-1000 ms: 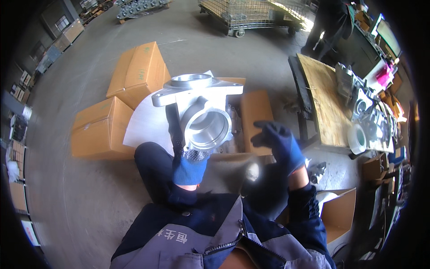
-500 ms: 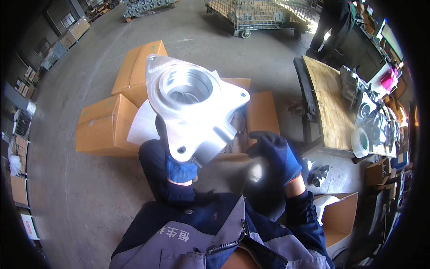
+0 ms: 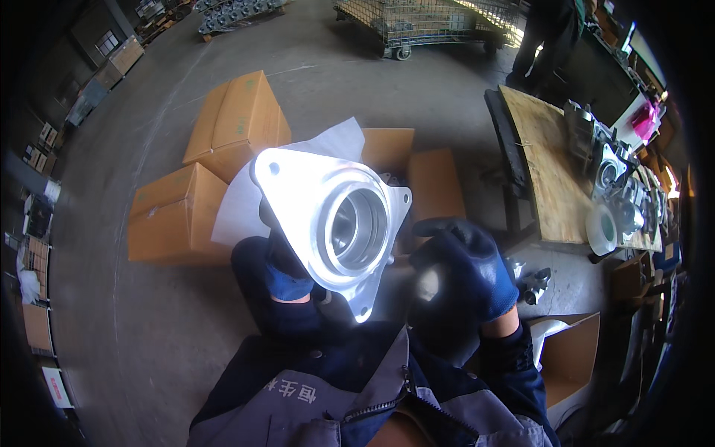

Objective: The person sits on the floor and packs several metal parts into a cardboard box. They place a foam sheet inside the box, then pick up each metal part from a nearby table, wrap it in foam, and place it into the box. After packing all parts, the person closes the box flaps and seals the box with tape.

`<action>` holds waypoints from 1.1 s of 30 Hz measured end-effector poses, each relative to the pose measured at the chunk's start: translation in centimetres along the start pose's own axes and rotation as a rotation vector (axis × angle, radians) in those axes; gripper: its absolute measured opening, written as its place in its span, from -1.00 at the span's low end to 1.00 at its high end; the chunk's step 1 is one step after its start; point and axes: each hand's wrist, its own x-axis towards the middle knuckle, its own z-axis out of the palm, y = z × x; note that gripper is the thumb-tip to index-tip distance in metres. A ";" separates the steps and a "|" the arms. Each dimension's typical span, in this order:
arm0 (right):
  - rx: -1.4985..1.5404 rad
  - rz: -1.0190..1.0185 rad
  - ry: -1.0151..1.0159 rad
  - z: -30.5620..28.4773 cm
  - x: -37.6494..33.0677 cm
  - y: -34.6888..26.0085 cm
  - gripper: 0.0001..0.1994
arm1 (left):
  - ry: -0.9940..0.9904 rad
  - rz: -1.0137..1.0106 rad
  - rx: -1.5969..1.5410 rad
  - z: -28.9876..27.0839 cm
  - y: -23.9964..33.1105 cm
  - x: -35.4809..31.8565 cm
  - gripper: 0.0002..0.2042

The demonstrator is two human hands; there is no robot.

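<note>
A shiny silver metal casting with a triangular flange and a round central bore is held up close in front of me. My left hand, in a blue and black glove, grips it from behind and below; the casting hides most of that hand. My right hand, in the same kind of glove, hovers just right of the casting with curled fingers and holds nothing. White wrapping paper lies behind the casting on the boxes.
Orange cardboard boxes sit on the concrete floor ahead, another open box at lower right. A wooden workbench with metal parts stands right. A wire cage trolley and a standing person are farther off.
The casting has been lifted closer to me and turned, so its bore now faces right and toward me. My right hand has stayed beside it, apart.
</note>
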 end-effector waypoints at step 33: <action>-0.767 0.374 -0.523 8.2 15.2 26.9 -0.24 | -1.208 -0.608 1.123 1.7 -25.2 1.4 -0.69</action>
